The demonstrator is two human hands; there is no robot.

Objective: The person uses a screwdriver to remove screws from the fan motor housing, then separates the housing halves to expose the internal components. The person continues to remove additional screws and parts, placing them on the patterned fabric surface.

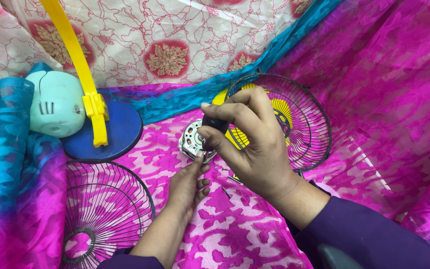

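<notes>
A small silver fan motor (191,139) lies on the pink patterned cloth at the middle. My left hand (187,185) reaches up from below and its fingertips touch the motor's lower edge. My right hand (247,144) hovers over the motor, fingers closed round the black handle of a screwdriver (214,124) that points down at it; the tool's tip is hidden. A few loose screws (224,172) lie on the cloth just under my right hand.
A black wire fan guard (294,124) with a yellow blade inside stands behind my right hand. Another wire guard (103,209) lies flat at lower left. A blue round base (123,132), yellow stand (83,65) and pale green housing (55,104) sit at the left.
</notes>
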